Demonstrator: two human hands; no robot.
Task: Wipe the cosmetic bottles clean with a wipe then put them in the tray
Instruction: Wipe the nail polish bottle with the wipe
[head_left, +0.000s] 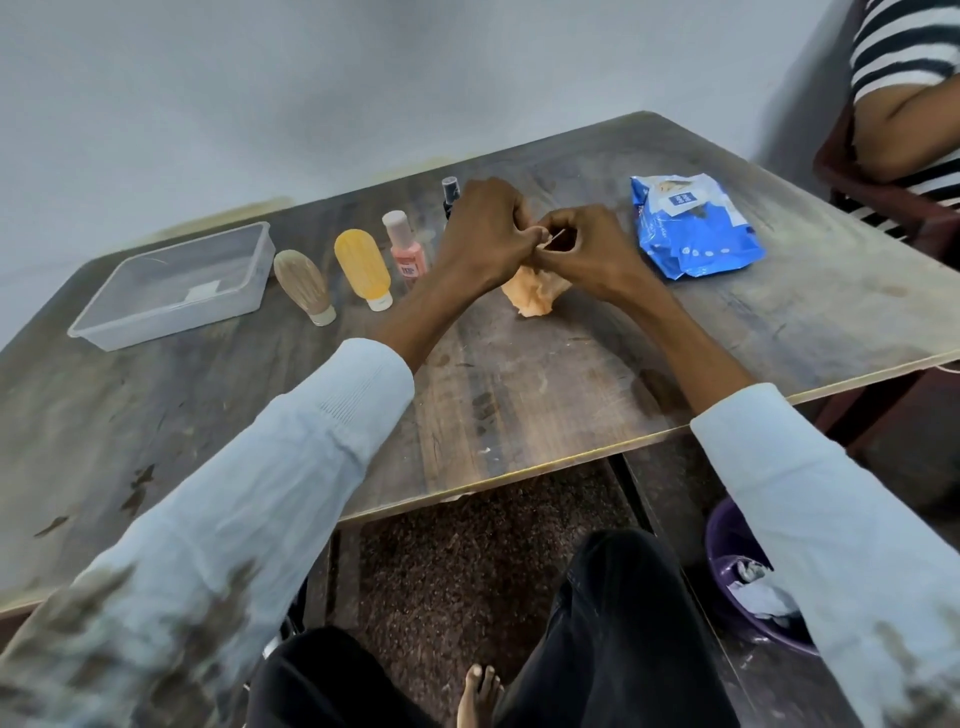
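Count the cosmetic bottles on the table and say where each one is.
4: brown bottle beside the tray, yellow bottle next, pink bottle after it, dark spray bottle partly behind the left hand. The hands may hide another.

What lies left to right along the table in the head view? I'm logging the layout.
Clear plastic tray → beige ribbed tube → yellow tube → pink bottle → left hand → right hand → blue wipes packet.
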